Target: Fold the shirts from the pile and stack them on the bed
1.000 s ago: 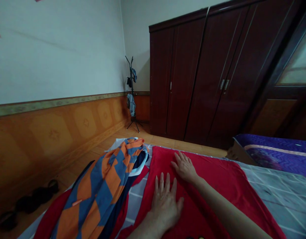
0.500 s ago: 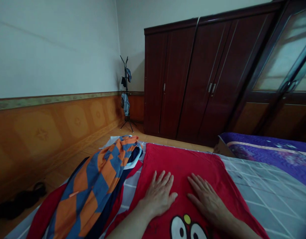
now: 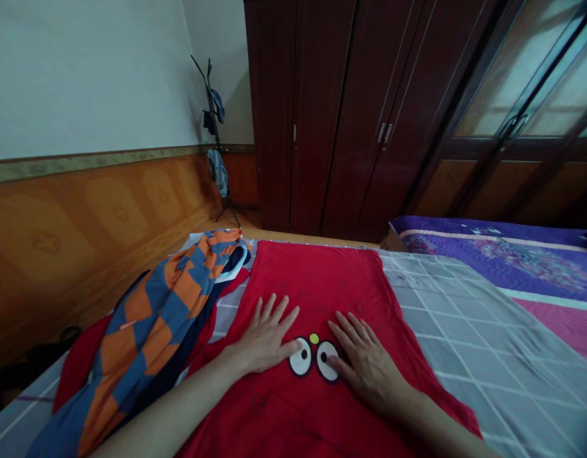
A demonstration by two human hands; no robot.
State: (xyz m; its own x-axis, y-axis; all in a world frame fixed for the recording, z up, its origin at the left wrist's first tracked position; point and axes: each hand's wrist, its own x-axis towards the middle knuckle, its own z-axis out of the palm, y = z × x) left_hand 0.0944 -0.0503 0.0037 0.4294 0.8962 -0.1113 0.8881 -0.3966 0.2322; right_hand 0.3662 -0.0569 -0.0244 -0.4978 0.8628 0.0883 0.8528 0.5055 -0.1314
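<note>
A red T-shirt (image 3: 317,280) lies spread on the bed, with a print of two round white eyes and a yellow dot on it. Flat on the cloth left of the print rests my left hand (image 3: 267,337), fingers spread, its thumb touching the left eye. My right hand (image 3: 367,362) also lies flat and open, just right of the print, thumb over the edge of the right eye. Neither hand grips the fabric. The near end of the shirt runs out of view at the bottom.
An orange and blue checked garment (image 3: 179,299) lies heaped on other clothes at the left. Under everything is a grey checked bedsheet (image 3: 455,318). Beyond stand a coat rack (image 3: 214,127), a dark wardrobe (image 3: 322,127) and a purple-covered bed (image 3: 488,242).
The view has tilted down and turned slightly right. Both hands have slid back toward me over the shirt, from beyond the eye print to beside it, staying flat.
</note>
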